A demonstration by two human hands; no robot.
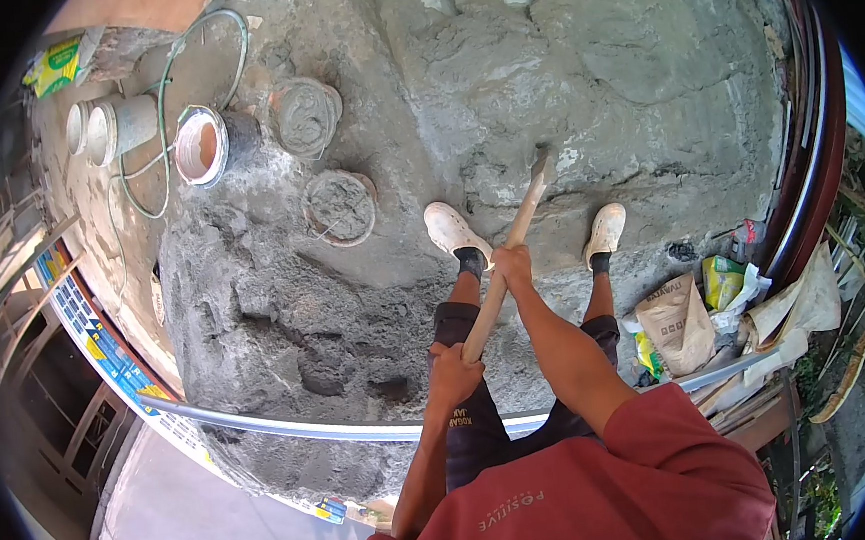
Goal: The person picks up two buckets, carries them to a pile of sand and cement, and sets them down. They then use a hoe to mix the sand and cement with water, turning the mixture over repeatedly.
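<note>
Sprawling wet grey cement (638, 55) across outdoor ground (72, 200)

I read POSITIVE, upside down, on the red shirt (608, 478), lower centre, white lettering on the dark shorts (468, 423) too blurred, print on the brown sack (679, 328), right, unclear

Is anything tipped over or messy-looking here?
Yes: a white bucket lies on its side beside the grey mortar pile, empty, while two filled buckets near it stand upright. An opened paper sack slumps at the pile's right edge.
</note>
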